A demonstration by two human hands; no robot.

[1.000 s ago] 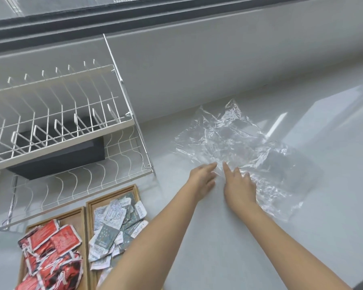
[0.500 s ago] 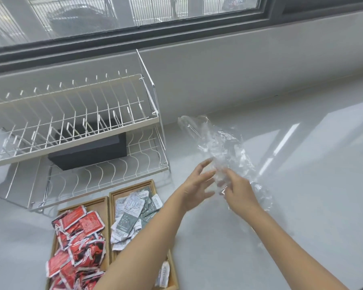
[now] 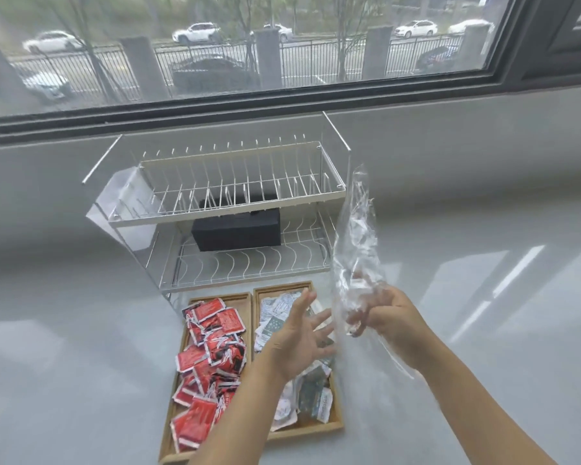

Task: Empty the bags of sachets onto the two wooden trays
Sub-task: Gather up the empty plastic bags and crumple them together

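Counter (image 3: 81, 364): dish rack (image 3: 228, 213) behind trays (image 3: 245, 298); right hand (image 3: 388, 317) grips bag (image 3: 356, 250), left hand (image 3: 297, 340) spread.

Beyond my fingers, a two-tier wire dish rack (image 3: 235, 209) stands on the grey surface (image 3: 64, 364), holding a black box (image 3: 236, 233); a window (image 3: 249, 45) behind.

Both bare forearms are reaching forward from the bottom edge, converging toward the middle. The left hand (image 3: 299, 340) is spreading its fingers wide, palm turned toward the right hand (image 3: 388, 317), holding nothing. The right hand is curling its fingers into a grip at about the same height.
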